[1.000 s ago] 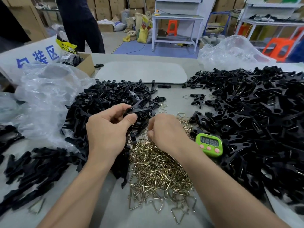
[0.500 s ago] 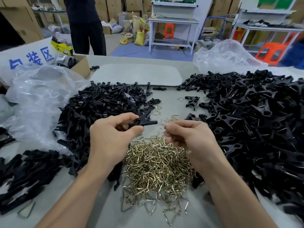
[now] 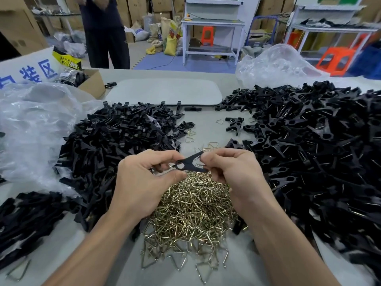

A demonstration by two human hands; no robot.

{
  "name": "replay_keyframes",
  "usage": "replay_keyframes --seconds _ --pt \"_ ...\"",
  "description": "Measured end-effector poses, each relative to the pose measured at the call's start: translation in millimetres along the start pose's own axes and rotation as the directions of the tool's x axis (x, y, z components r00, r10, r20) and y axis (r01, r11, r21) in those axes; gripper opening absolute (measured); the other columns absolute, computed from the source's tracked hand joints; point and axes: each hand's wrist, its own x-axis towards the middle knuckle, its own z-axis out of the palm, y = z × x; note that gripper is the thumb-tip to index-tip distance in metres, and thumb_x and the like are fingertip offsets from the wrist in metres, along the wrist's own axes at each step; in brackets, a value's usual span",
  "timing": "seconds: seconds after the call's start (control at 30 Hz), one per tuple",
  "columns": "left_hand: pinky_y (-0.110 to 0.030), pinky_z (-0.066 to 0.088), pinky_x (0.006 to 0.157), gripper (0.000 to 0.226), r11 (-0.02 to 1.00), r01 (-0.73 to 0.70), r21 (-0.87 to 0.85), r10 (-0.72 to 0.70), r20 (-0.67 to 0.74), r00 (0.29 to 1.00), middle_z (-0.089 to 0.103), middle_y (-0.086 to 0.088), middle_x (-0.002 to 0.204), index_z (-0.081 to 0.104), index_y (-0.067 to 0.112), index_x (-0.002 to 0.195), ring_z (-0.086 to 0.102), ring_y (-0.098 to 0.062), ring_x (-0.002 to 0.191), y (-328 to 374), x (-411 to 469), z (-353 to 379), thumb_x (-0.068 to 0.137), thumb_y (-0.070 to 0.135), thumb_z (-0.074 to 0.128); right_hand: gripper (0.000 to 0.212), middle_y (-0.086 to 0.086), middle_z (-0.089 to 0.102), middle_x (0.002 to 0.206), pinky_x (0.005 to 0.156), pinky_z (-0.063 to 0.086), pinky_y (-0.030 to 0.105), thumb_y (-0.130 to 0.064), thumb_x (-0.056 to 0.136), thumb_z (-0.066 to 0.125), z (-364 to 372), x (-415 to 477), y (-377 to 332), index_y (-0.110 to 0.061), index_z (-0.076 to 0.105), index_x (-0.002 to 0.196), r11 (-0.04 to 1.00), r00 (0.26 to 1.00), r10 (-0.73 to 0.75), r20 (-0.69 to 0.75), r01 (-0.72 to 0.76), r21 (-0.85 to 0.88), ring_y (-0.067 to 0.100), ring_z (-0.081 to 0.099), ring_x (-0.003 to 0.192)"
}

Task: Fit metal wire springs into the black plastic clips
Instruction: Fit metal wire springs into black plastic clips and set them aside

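Frame centre: left hand (image 3: 142, 182) pinches the ring end of one black clip (image 3: 188, 165), right hand (image 3: 233, 174) pinches its spread prongs, steadying it for spring insertion; held directly above the wire spring pile (image 3: 191, 207), presumably for short reach

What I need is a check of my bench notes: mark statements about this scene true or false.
1. The left hand and right hand both pinch one black clip above the spring pile. True.
2. The spring pile lies left of both clip heaps. False: it lies between the left heap and the right heap.
3. A clear plastic bag sits far right. True.
4. The cardboard box stands far right. False: far left.
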Motion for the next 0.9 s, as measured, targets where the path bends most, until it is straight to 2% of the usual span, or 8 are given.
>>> replay_keyframes --seconds 0.13,0.27,0.43,0.57,0.67,0.73,0.8,0.9 --pt "-0.02 0.051 0.063 0.036 0.999 0.016 -0.043 -0.016 -0.005 1.0 0.068 0.011 0.076 0.081 0.048 0.091 0.057 -0.004 0.068 -0.5 -0.2 1.2 0.058 0.036 0.091 0.017 0.01 0.055 0.058 0.05 0.039 0.017 -0.004 0.082 0.079 0.3 -0.6 2.8 -0.008 0.077 0.066 0.999 0.997 0.028 0.072 -0.03 0.027 0.013 0.044 0.048" --pt "-0.018 0.051 0.063 0.037 0.986 0.024 -0.167 -0.024 0.005 1.0 0.071 0.002 0.076 0.082 0.046 0.088 0.057 -0.005 0.067 1.5 1.7 1.4 0.058 0.025 0.091 0.008 0.011 0.064 0.073 0.06 0.043 0.024 -0.013 0.068 0.081 0.6 -1.8 2.6 -0.008 0.076 0.07 0.962 0.962 0.105 0.253 -0.163 0.22 0.013 0.053 0.057" --pt "-0.016 0.055 0.068 0.038 0.893 0.062 -0.445 -0.021 0.097 0.995 0.08 0.0 0.087 0.085 0.025 0.094 0.069 -0.005 0.073 9.3 4.9 0.7 0.058 0.012 0.088 0.055 0.021 0.071 0.109 0.079 0.063 0.034 -0.016 0.073 0.082 -1.0 -4.7 4.2 0.007 0.066 0.12 0.811 0.77 0.14 0.623 -0.45 0.374 0.027 0.072 0.088" --pt "-0.02 0.057 0.086 0.037 0.897 0.057 -0.439 -0.015 0.099 0.995 0.08 0.001 0.111 0.085 0.025 0.088 0.073 -0.013 0.108 10.2 5.7 1.2 0.053 0.016 0.093 0.056 0.024 0.068 0.122 0.096 0.059 0.047 -0.022 0.074 0.086 1.4 -6.1 5.9 0.004 0.069 0.12 0.782 0.665 0.031 0.746 -0.481 0.396 0.035 0.07 0.111" --pt "-0.03 0.059 0.094 0.038 0.947 0.074 -0.313 -0.055 0.069 0.996 0.077 0.009 0.118 0.084 0.028 0.092 0.069 -0.011 0.118 10.6 6.4 0.2 0.056 0.017 0.091 0.04 0.023 0.073 0.119 0.095 0.06 0.043 -0.02 0.079 0.076 4.5 -7.8 6.5 0.004 0.075 0.111 0.829 0.736 0.06 0.674 -0.412 0.377 0.032 0.072 0.11" --pt "-0.034 0.057 0.097 0.048 0.972 0.071 -0.225 -0.054 0.081 0.995 0.072 0.016 0.13 0.082 0.033 0.105 0.066 -0.007 0.12 9.2 6.0 -2.6 0.061 0.019 0.096 0.046 0.026 0.072 0.121 0.094 0.06 0.042 -0.019 0.079 0.075 6.2 -6.4 6.2 0.008 0.071 0.116 0.857 0.805 0.103 0.584 -0.37 0.36 0.033 0.072 0.11" --pt "-0.026 0.052 0.094 0.048 0.964 0.055 -0.261 -0.036 0.079 0.996 0.066 0.018 0.138 0.079 0.037 0.115 0.064 0.001 0.116 9.2 4.8 -5.0 0.07 0.025 0.086 0.044 0.029 0.071 0.119 0.09 0.062 0.041 -0.017 0.077 0.073 6.5 -3.8 5.9 0.009 0.071 0.112 0.872 0.863 0.126 0.489 -0.332 0.36 0.035 0.074 0.105" --pt "-0.017 0.049 0.096 0.049 0.915 0.067 -0.397 -0.111 -0.089 0.99 0.074 0.011 0.128 0.082 0.035 0.109 0.064 0.001 0.12 8.3 5.8 -8.1 0.069 0.013 0.066 0.026 0.031 0.074 0.106 0.082 0.064 0.04 -0.011 0.076 0.072 1.6 1.4 5.6 0.007 0.08 0.092 0.871 0.911 0.158 0.38 -0.31 0.382 0.038 0.076 0.097"
